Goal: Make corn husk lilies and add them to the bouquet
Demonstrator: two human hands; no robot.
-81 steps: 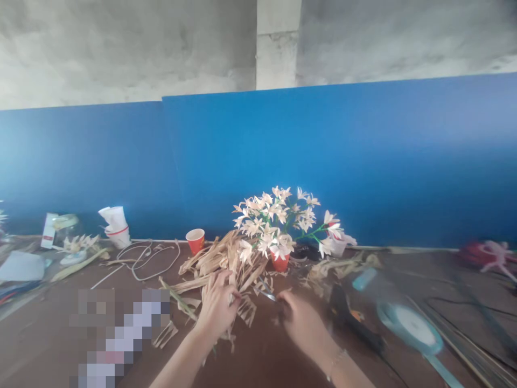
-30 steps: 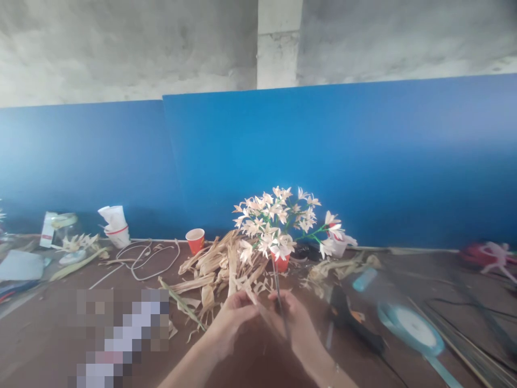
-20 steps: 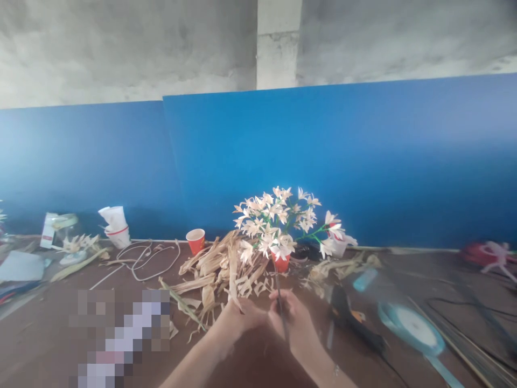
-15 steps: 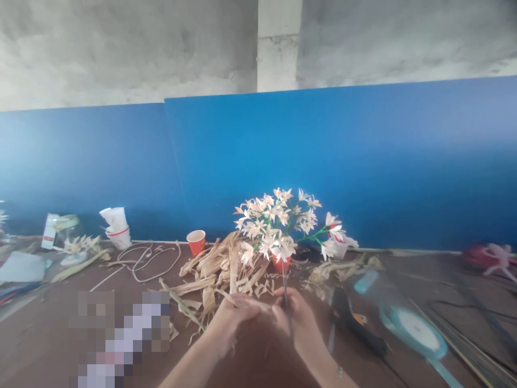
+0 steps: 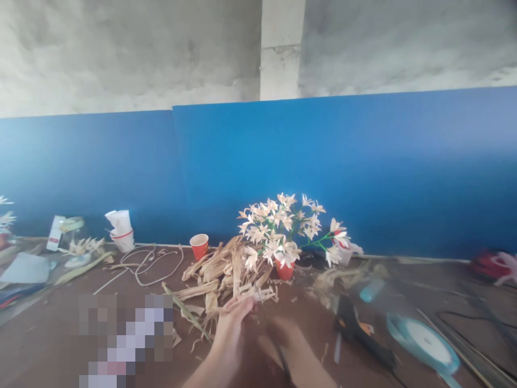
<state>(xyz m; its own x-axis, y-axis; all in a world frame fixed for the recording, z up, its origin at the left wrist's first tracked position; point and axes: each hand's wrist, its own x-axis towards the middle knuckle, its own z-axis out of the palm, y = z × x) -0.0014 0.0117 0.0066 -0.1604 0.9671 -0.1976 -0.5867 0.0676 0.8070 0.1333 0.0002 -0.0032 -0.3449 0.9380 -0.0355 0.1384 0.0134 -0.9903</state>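
My left hand (image 5: 237, 313) is closed, fingertips pressed together, in front of the husk pile. Pale husk strips show just beyond its fingers, and I cannot make out what is pinched in them. My right hand (image 5: 285, 337), smeared by motion, is closed around a long thin dark tool (image 5: 286, 367) that slants up and left towards the left fingertips. The tool's kind is too blurred to tell. Behind both hands lies a heap of dry tan corn husks (image 5: 218, 269). White husk-like flowers (image 5: 278, 218) on green stems stand in a red cup (image 5: 285, 270).
A black glue gun (image 5: 361, 337) and a roll of light blue ribbon (image 5: 424, 342) lie to the right. At the back are a red paper cup (image 5: 199, 248), a coiled white cord (image 5: 139, 280) and a white cup (image 5: 123, 241). A blue panel (image 5: 323, 156) rises behind the table.
My right hand has moved down and slightly left, and its dark tool now tilts left instead of standing nearly upright. My left hand's fingers have drawn in, turning more upward.
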